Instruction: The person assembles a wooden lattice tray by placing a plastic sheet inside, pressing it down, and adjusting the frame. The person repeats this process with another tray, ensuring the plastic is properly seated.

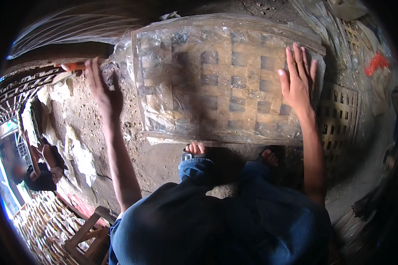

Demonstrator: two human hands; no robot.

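Note:
A rectangular wooden lattice panel (247, 81) lies in front of my feet, covered with clear, crinkled plastic sheeting (161, 119). Fingers spread, my right hand (298, 81) rests flat on the panel's right end and holds nothing. Off the panel's left side, my left hand (104, 88) reaches out with straight, slightly blurred fingers. Just beyond those fingertips is a small orange object (76, 66), like a handle; I cannot tell whether they touch it. A dark, crumpled lump (110, 73) sits beside this hand.
Another lattice panel (338, 110) lies to the right, near loose plastic and a red scrap (376, 64). At left are a metal rack (20, 95), white plastic scraps (82, 154) and a seated person (42, 172). A wooden stool (90, 234) stands lower left, near many light sticks (44, 227).

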